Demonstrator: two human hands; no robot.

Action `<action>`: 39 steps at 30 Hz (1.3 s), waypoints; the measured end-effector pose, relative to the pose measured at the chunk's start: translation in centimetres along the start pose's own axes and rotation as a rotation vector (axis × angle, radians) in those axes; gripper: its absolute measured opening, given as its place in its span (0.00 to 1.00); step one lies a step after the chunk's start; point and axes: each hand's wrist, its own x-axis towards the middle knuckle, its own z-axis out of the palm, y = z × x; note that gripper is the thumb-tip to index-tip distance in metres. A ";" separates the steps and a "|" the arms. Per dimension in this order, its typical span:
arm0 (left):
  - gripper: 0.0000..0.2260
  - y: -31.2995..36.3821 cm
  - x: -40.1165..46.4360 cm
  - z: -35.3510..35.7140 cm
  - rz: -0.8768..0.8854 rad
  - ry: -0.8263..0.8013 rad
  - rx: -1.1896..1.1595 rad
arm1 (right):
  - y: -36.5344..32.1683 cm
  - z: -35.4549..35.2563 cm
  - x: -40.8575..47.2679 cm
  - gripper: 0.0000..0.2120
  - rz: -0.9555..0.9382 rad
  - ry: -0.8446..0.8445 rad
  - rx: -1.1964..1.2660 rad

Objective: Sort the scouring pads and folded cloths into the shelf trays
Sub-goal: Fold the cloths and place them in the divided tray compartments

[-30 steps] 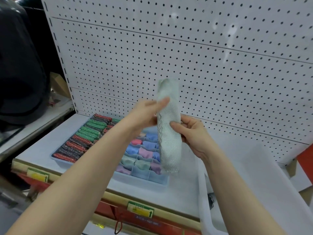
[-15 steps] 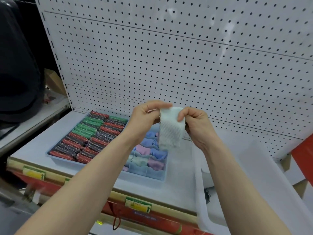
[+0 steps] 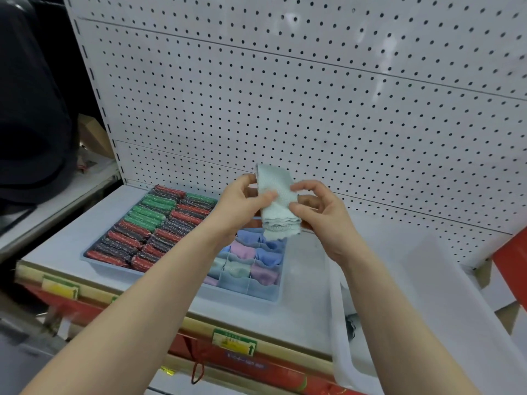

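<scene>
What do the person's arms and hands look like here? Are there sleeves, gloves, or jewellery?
Both forearms are bare as far as the picture shows; no sleeve is visible. The left hand and the right hand wear no gloves. No ring, watch or bracelet shows on either wrist or on the visible fingers.

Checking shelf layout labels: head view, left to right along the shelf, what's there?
Tray of scouring pads → divided tray of folded cloths → white bin. Above them, left hand and right hand hold a pale cloth.
</scene>
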 end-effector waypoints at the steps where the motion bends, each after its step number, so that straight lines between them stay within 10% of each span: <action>1: 0.17 0.0 -0.1 -0.1 -0.019 -0.027 0.022 | 0.0 0.1 0.0 0.13 -0.014 0.005 0.005; 7: 0.20 0.3 -0.2 -0.2 -0.057 0.041 -0.116 | -0.2 -0.8 -0.7 0.19 -0.078 -0.261 -0.031; 13: 0.17 -0.8 -0.8 -0.5 -0.057 -0.048 -0.071 | 0.1 0.0 -0.7 0.04 -0.028 -0.029 -0.046; 23: 0.21 -3.2 -2.9 -1.8 -0.009 -0.154 -0.026 | 2.3 2.0 -1.9 0.19 0.208 0.129 0.180; 39: 0.12 -6.9 -3.7 -5.4 0.061 -0.095 0.049 | 5.2 6.1 -3.5 0.11 0.339 0.121 0.362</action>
